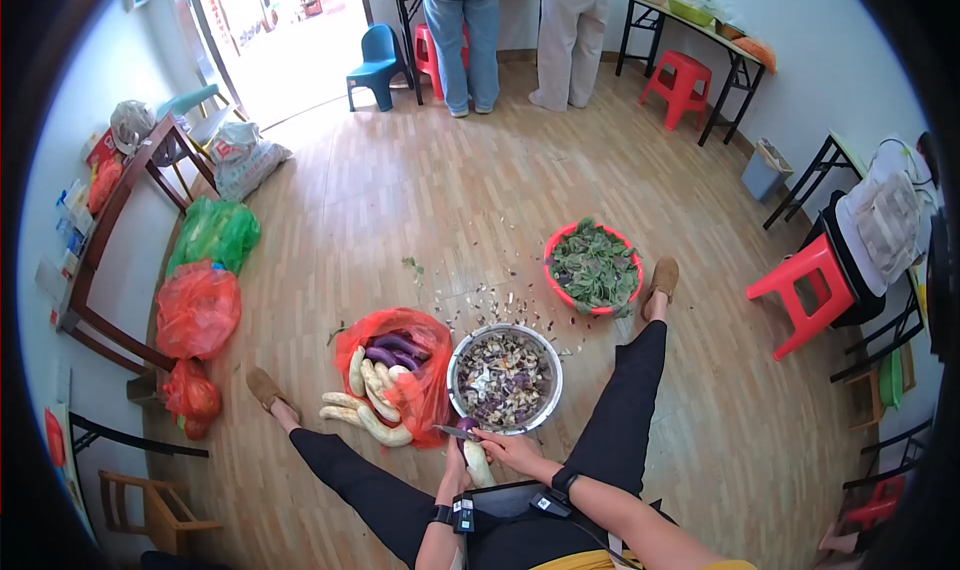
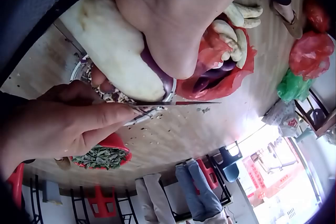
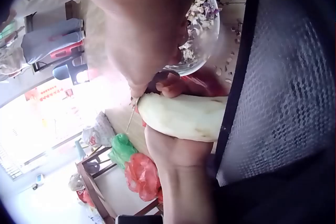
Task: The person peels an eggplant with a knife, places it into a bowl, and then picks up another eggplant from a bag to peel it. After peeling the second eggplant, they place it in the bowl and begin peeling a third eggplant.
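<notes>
My left hand (image 1: 454,472) grips a partly peeled eggplant (image 2: 110,45) from the side, close to my lap. Most of it is bare white; purple skin remains toward its far end. The right hand (image 1: 518,452) holds a knife (image 2: 191,102), its blade lying across that purple end. Just beyond the hands stands a metal basin (image 1: 556,370) full of chopped white and purple pieces (image 1: 500,375). To its left, an open red plastic bag (image 1: 430,405) holds purple eggplants (image 1: 402,346) and peeled white eggplants (image 1: 380,388), some spilling onto the floor.
A red basin of leafy greens (image 1: 595,265) sits near my right foot. Scraps litter the floor (image 1: 480,300) around the metal basin. Red (image 1: 198,310) and green bags (image 1: 215,232) stand at left. Two people (image 1: 462,40) stand at a far table; red stools (image 1: 810,285) are along the right.
</notes>
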Available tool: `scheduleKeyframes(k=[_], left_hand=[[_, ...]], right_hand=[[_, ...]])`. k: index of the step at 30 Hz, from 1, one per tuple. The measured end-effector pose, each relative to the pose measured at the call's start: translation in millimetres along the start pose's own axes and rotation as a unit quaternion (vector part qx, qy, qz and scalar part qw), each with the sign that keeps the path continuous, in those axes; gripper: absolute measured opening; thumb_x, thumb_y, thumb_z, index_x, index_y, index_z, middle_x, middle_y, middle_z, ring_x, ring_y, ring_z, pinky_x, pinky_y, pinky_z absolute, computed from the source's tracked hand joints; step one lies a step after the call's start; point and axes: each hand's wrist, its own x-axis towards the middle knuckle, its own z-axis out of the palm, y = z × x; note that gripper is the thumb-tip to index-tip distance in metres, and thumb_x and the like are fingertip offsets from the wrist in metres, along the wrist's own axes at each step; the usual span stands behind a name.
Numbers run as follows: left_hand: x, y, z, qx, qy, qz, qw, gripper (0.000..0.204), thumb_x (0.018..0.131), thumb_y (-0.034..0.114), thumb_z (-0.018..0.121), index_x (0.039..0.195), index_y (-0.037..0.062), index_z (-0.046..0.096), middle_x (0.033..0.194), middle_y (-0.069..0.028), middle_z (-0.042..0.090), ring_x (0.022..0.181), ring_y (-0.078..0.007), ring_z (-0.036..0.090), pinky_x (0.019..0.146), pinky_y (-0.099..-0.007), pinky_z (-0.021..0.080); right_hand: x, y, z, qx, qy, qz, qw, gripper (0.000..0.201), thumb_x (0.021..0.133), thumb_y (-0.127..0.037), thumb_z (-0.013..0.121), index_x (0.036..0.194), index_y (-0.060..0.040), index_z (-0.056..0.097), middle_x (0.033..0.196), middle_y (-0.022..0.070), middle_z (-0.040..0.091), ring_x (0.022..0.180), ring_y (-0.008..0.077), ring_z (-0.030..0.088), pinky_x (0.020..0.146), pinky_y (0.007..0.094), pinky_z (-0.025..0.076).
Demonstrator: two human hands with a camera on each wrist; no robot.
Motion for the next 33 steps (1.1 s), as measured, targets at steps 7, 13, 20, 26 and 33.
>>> scheduleKeyframes(k=[7,13,20,26,33], left_hand=[[0,-7,7,-0.019,0.025,-0.003,1.000,0.061,0.084,0.059,0.021,0.090,0.0076,0.053,0.068,-0.0111,0.057,0.053,-0.0272,0.055,0.053,-0.0422,0.047],[-10,0,18,0.003,0.005,-0.009,1.000,0.063,0.084,0.060,0.022,0.094,0.0059,0.053,0.072,-0.0117,0.059,0.055,-0.0266,0.056,0.053,-0.0391,0.048],[-18,2,19,0.049,0.005,0.034,0.998,0.070,0.081,0.065,0.023,0.099,0.0042,0.052,0.070,-0.0150,0.059,0.057,-0.0263,0.058,0.053,-0.0369,0.049],[16,-13,-23,-0.047,0.174,0.047,0.982,0.077,0.079,0.069,0.015,0.099,0.0039,0.051,0.069,-0.0187,0.059,0.058,-0.0321,0.059,0.056,-0.0404,0.050],[17,-15,-18,0.018,0.075,0.038,0.996,0.073,0.081,0.066,0.018,0.098,0.0030,0.052,0.075,-0.0195,0.060,0.064,-0.0322,0.060,0.058,-0.0423,0.049]], right_hand=[[-7,-8,-2,-0.018,0.015,0.030,0.999,0.034,0.088,-0.027,0.048,0.121,-0.0231,0.049,0.067,0.0014,0.061,0.059,0.0080,0.057,0.055,0.0222,0.044],[5,15,2,-0.017,0.079,0.081,0.993,0.032,0.088,-0.029,0.045,0.117,-0.0180,0.053,0.085,0.0082,0.064,0.074,0.0161,0.061,0.065,0.0281,0.046],[14,50,-13,0.039,0.171,0.101,0.979,0.033,0.088,-0.030,0.045,0.114,-0.0128,0.054,0.099,0.0122,0.062,0.088,0.0197,0.060,0.075,0.0296,0.045],[8,67,10,-0.080,0.015,0.165,0.983,0.051,0.080,-0.045,0.049,0.121,-0.0137,0.047,0.102,0.0149,0.060,0.093,0.0311,0.057,0.079,0.0361,0.044],[4,60,4,-0.196,-0.106,0.196,0.955,0.055,0.078,-0.049,0.048,0.120,-0.0136,0.046,0.104,0.0160,0.058,0.095,0.0340,0.055,0.080,0.0410,0.043]])
